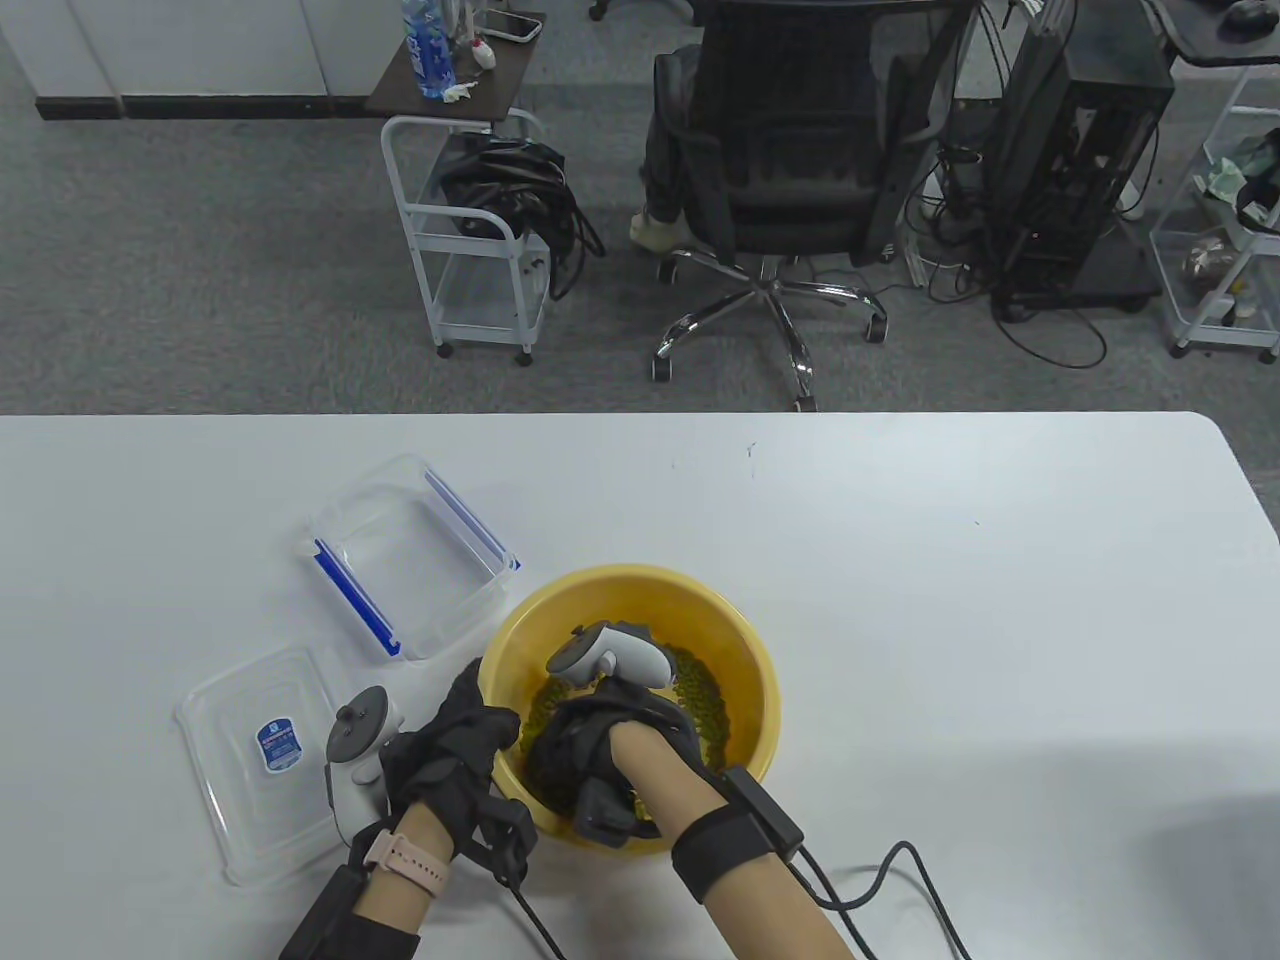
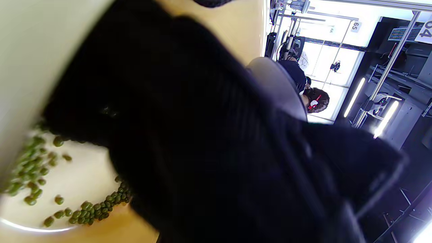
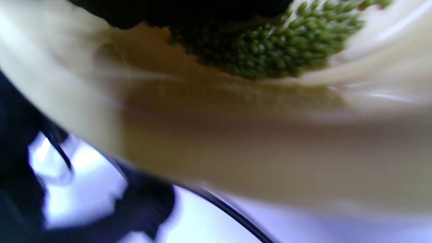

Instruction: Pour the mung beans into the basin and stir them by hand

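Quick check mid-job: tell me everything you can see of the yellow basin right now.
The basin is round, yellow, plastic-looking, upright on the white table near its front edge. Green mung beans lie in its bottom. The right hand reaches inside among them; the left hand grips its left rim. A clear box sits just beside it.

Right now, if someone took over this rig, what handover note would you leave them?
Left hand: grips the near-left rim of the yellow basin, steadying it.
Right hand: down inside the basin among the mung beans; finger pose hidden.
Clear container: empty, on the table left of the basin; its lid lies flat nearer the person.
Done: beans poured in.
Left: stir them by hand.
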`<control>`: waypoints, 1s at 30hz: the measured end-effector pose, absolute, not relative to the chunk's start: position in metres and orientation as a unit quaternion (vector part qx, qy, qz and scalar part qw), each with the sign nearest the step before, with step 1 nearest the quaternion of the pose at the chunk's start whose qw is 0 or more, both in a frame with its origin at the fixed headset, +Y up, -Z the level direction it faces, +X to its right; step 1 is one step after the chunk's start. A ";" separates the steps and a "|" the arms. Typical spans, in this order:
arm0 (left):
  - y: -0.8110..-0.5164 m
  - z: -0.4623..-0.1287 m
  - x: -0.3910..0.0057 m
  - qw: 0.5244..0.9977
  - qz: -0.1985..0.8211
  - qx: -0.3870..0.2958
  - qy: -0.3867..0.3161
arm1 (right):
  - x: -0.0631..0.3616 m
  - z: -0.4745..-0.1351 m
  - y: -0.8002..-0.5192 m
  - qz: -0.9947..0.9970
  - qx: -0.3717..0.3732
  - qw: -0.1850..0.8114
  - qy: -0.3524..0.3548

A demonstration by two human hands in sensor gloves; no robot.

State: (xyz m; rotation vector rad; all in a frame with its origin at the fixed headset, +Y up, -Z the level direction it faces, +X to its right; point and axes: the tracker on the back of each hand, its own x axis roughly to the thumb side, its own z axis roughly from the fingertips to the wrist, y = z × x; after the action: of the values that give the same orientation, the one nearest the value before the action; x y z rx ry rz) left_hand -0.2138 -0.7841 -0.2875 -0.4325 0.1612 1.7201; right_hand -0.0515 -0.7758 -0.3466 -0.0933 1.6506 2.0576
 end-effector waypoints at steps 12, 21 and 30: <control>-0.784 -0.287 -0.214 0.627 0.753 -0.189 0.071 | 0.009 -0.393 -0.761 0.899 -0.143 0.141 0.389; -0.784 -0.287 -0.214 0.625 0.754 -0.188 0.072 | 0.031 -0.367 -0.761 0.842 -0.140 0.129 0.505; -0.784 -0.287 -0.214 0.624 0.755 -0.191 0.071 | -0.010 -0.326 -0.775 0.782 -0.023 0.096 0.616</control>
State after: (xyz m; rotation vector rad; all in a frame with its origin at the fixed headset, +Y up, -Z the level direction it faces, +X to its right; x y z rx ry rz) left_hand -0.2143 -0.7838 -0.2867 -0.4387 0.1628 1.7328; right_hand -0.0100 -0.7746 -0.3260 -0.0688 1.8251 2.3159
